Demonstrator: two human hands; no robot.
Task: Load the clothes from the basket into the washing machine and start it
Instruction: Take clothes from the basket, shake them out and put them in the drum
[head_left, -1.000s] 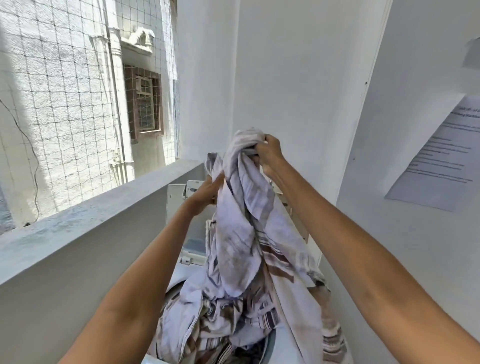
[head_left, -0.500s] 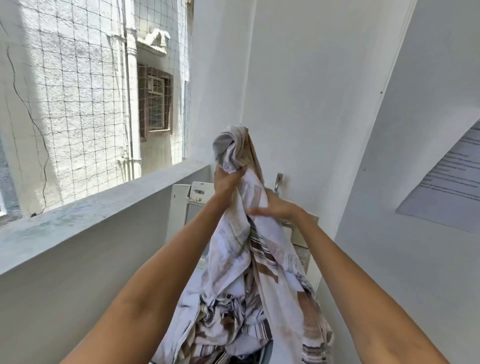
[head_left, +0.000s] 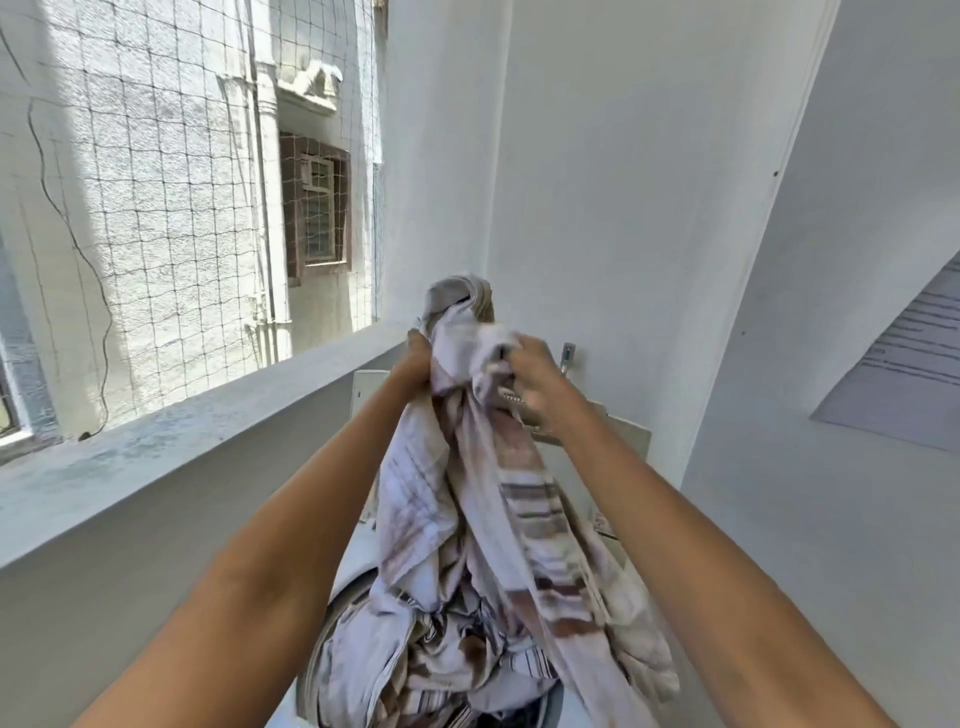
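Loading is in progress. The left hand (head_left: 415, 358) grips the upper part of a long striped cloth (head_left: 462, 499), fingers curled round the bunched fabric. The right hand (head_left: 535, 384) also clutches the cloth just beside it, though motion blur obscures the finger detail. The cloth hangs from both hands down into the open drum of the washing machine (head_left: 363, 566), where its lower part lies heaped at the mouth. Remaining, as judged: feed in the raised portion, close the lid, start the machine. The basket is out of view, so any remaining load cannot be assessed.
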